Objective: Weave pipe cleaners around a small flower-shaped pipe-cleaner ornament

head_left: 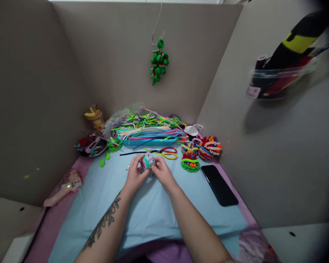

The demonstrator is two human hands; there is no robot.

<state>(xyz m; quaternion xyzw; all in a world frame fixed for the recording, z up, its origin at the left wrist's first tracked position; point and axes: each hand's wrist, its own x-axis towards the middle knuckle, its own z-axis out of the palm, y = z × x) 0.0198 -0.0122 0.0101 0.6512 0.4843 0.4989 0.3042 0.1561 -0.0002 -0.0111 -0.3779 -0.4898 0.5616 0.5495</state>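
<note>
Both of my hands meet over the middle of a light blue mat (142,208). My left hand (134,172) and my right hand (161,171) are closed together on a small round pipe-cleaner piece (147,161), pale with pink and teal in it. Just beyond it lie scissors (166,151) with red and yellow handles and a thin black stem. A heap of coloured pipe cleaners (149,128) lies on a blue tray behind them.
Finished fuzzy round figures (197,151) sit at the right, with a black phone (218,184) beside them. A dark dish of bits (91,146), a yellow figure (94,117) and a pink glue gun (64,190) are at the left. A green ornament (159,62) hangs on the back panel.
</note>
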